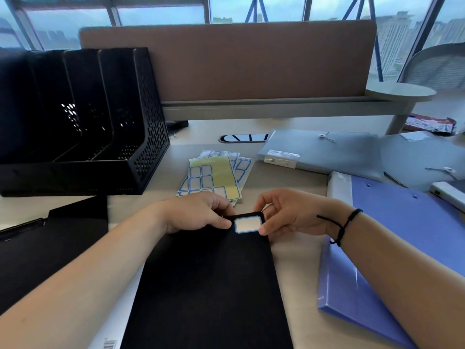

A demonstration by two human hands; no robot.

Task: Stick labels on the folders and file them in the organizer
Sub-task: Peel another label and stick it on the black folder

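A black folder (pixel 208 285) is laid flat at the desk's (pixel 297 268) near edge, its far end pointing away; a blue-bordered white label (pixel 247 224) is seen at its far right corner. The label's left edge is pressed by the left hand (pixel 198 212), fingers curled with the thumb on the folder; the right edge and the folder's corner are pinched by the right hand (pixel 289 215), thumb on top, fingers curled behind. Label sheets (pixel 214 175) are spread just beyond the hands; the black organizer (pixel 100 137) is stood at the far left; a purple folder (pixel 392 248) is laid at the right edge; grey folders (pixel 327 152) are piled beyond it.
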